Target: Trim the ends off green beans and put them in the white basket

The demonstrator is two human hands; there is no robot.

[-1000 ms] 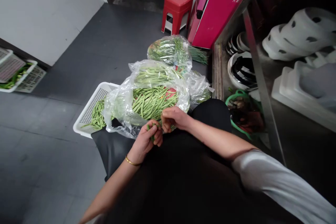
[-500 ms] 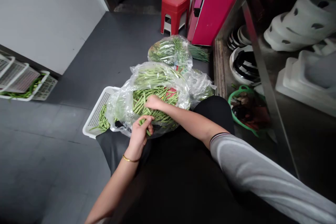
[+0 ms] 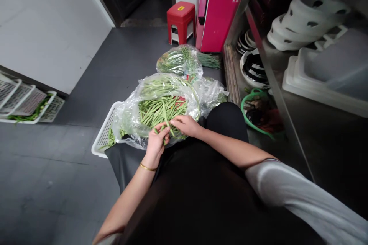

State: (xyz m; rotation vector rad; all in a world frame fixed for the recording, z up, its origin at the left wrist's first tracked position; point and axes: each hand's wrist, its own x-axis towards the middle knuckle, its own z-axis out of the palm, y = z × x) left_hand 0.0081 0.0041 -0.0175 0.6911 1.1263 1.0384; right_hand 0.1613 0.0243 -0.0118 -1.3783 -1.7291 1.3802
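Note:
Long green beans (image 3: 152,111) fill a clear plastic bag (image 3: 130,103) that lies open in front of my knees. Over the bag's near side, my left hand (image 3: 157,139) is closed around short bean pieces. A long bean (image 3: 165,114) stands up between my two hands, its lower end at my fingertips. My right hand (image 3: 185,124) pinches at this bean, close beside the left fingers. To the left, a white perforated basket (image 3: 101,138) holds more beans, partly covered by the bag.
Behind lies another bag of greens (image 3: 178,59), near a red stool (image 3: 181,21) and a pink cabinet (image 3: 215,15). A metal shelf (image 3: 283,118) runs along the right, with a green basket (image 3: 250,122) under it. White baskets (image 3: 53,107) stand at far left.
My right hand has come back from the beans in the bag to my left hand, bringing a long bean. The view has shifted slightly.

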